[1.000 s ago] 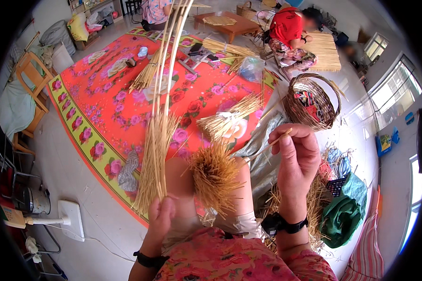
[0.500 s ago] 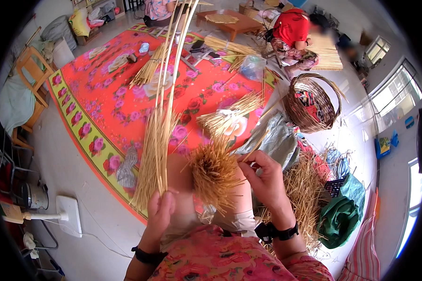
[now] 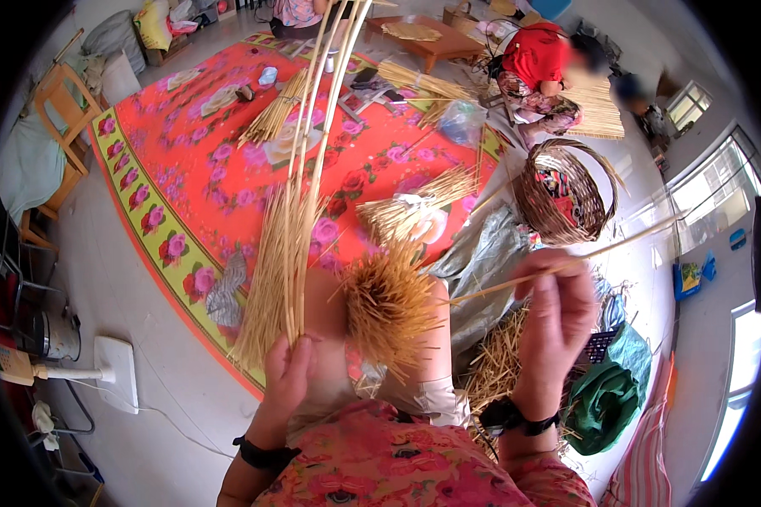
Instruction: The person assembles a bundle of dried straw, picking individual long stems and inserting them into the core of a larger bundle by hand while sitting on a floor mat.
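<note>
Selecting, it seems — left fingers (image 3: 299, 362) pinch long stalks (image 3: 296, 279), right fingers (image 3: 550, 300) one straw (image 3: 486, 292) — next likely needing a gentle pull.

Bright daylight from right-side windows (image 3: 720, 180), glare on floor (image 3: 641, 184), curved edges, black corners

Pale stalks (image 3: 299, 270), near upright in left hand (image 3: 289, 372). Single straw (image 3: 492, 290) (tan, thin) slants across right hand (image 3: 556, 317). Bristly bundle (image 3: 389, 308) between the knees (image 3: 323, 308).

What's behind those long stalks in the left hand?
Behind the long stalks in the left hand, a straw bundle and red flowered mat show. Strips directly behind the stalks are hidden.
</note>
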### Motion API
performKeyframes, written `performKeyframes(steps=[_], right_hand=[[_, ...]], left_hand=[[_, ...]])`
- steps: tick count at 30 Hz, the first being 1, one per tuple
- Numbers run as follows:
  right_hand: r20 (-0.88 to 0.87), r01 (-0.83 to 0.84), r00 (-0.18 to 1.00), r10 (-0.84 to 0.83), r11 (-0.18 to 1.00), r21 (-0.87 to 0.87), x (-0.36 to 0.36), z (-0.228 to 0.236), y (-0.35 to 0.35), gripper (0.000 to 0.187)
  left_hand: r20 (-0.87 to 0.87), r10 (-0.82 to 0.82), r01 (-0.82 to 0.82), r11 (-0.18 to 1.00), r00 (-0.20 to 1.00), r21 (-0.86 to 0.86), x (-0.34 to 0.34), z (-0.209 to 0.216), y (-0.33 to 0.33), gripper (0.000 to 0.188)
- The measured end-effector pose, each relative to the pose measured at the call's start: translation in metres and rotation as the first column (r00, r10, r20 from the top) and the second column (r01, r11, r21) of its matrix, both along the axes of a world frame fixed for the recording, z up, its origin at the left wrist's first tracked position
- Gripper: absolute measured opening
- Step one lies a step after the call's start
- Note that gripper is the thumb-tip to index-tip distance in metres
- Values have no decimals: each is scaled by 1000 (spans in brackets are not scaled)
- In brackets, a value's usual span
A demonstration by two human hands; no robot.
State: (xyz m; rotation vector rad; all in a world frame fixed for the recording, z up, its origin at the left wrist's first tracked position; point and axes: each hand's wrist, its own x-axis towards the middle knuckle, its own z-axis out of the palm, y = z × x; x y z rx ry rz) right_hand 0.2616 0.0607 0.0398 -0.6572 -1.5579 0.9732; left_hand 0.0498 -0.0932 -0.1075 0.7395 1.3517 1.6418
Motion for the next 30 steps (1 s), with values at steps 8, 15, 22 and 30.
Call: performKeyframes(steps=[8, 15, 22, 30], right_hand=[[225, -84, 966, 129, 976, -200, 0, -41, -7, 12], [509, -128, 848, 148, 989, -74, -3, -45, -5, 11], [630, -103, 766, 128, 992, -75, 0, -56, -1, 12], [8, 270, 958, -286, 915, 300, 16, 17, -2, 23]], left_hand=[[25, 12, -12, 999, 1000, -35, -3, 3, 1, 17], [43, -18, 17, 1000, 999, 13, -2, 4, 2, 16], [84, -7, 4, 999, 996, 34, -4, 2, 0, 18], [-21, -63, 63, 998, 998, 16, -7, 12, 1, 18]])
